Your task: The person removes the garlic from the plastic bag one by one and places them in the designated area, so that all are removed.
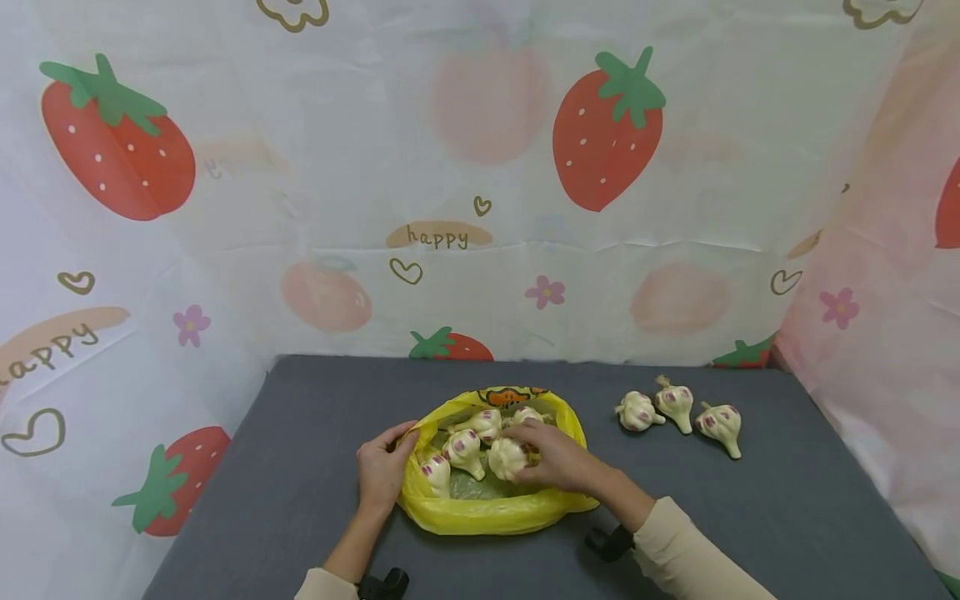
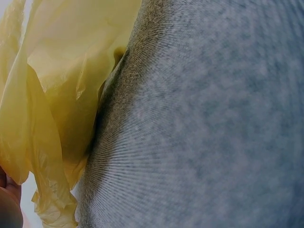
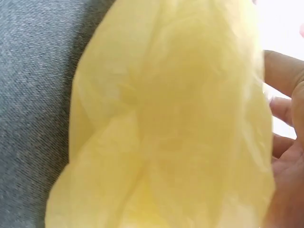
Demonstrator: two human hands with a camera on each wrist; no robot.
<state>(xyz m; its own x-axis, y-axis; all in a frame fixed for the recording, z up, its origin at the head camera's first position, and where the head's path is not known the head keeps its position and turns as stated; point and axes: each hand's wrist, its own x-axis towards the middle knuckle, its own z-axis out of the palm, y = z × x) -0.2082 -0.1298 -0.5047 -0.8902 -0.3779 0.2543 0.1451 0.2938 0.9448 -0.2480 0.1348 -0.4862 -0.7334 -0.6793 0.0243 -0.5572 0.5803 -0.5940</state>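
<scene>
A yellow plastic bag [image 1: 495,518] stands wide open on the dark table, with several garlic bulbs [image 1: 463,450] inside it. My left hand [image 1: 381,468] pinches the bag's left rim between thumb and fingers. Over the mouth of the bag, my right hand [image 1: 555,457] grips a garlic bulb [image 1: 507,458] by its right side. The left wrist view is mostly table and the hanging bag side [image 2: 71,109], with a bit of the left hand [image 2: 10,202] at the edge. In the right wrist view the bag wall [image 3: 171,123] hides what the right hand [image 3: 287,118] holds.
Right of the bag, three garlic bulbs lie on the dark table [image 1: 315,450]: one on the left [image 1: 638,412], one in the middle [image 1: 675,405] and one on the right [image 1: 721,427]. Behind the table hangs a white curtain [image 1: 360,167] printed with strawberries.
</scene>
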